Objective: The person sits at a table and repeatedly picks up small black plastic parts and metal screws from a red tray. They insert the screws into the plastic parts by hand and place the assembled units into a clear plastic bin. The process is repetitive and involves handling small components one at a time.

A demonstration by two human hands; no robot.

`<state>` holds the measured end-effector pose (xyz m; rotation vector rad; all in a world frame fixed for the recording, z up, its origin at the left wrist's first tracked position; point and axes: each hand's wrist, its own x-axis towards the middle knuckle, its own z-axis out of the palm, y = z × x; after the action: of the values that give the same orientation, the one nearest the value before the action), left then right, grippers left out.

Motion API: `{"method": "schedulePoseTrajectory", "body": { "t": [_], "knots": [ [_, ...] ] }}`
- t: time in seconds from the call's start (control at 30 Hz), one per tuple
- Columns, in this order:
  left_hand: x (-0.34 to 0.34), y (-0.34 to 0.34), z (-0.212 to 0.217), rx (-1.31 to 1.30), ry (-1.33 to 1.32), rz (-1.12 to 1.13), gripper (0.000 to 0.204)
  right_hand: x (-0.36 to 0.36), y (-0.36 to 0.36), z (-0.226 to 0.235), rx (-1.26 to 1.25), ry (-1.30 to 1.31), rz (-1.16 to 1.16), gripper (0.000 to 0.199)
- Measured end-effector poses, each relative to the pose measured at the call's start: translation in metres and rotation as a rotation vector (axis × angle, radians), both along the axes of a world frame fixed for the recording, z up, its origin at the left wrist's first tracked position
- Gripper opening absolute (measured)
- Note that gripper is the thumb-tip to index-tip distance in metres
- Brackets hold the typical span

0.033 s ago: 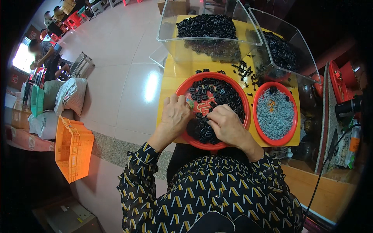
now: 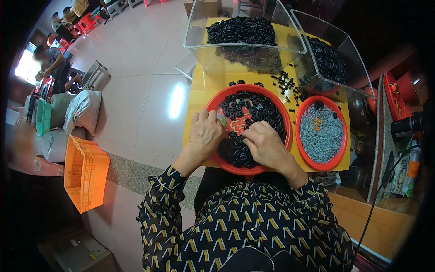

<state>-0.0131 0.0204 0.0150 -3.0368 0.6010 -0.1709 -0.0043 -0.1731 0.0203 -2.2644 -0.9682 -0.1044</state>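
A round red basin stands on the yellow table, with many small black two-holed pieces in it. At its left rim, my left hand has its fingers curled inward over the basin; whatever they hold is hidden. Over the basin's lower right part, my right hand pinches with thumb and forefinger, just above a heap of black pieces. What sits in that pinch is too small and covered to name. To the right is an oval red tray of grey screws, a few orange ones among them.
Two clear plastic bins of black pieces stand at the table's far side. Loose black bits lie on the yellow table. An orange crate and white sacks are on the left. A cable runs down the right.
A blurred figure has come into view at the far left edge. My hands stay nearly in place; the right one has shifted only slightly.
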Motion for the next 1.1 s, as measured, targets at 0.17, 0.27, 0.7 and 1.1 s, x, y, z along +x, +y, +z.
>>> {"method": "schedulePoseTrajectory", "body": {
  "t": [0.17, 0.27, 0.7, 1.1],
  "knots": [
    [0.004, 0.004, -0.006, -0.020, -0.020, -0.050, 0.014, 0.006, -0.009, 0.001, -0.068, -0.078, -0.060, 0.007],
    [0.001, 0.009, -0.001, -0.017, -0.016, -0.084, 0.017, -0.003, -0.016, 0.014, -0.098, 0.010, 0.099, 0.007],
    [0.011, 0.010, -0.002, -0.031, -0.011, -0.101, 0.017, -0.014, -0.011, 0.009, -0.131, -0.040, 0.143, 0.009],
    [0.011, 0.006, 0.004, -0.079, 0.005, -0.119, 0.013, -0.006, -0.043, 0.009, -0.104, -0.105, -0.096, 0.018]
  ]
}}
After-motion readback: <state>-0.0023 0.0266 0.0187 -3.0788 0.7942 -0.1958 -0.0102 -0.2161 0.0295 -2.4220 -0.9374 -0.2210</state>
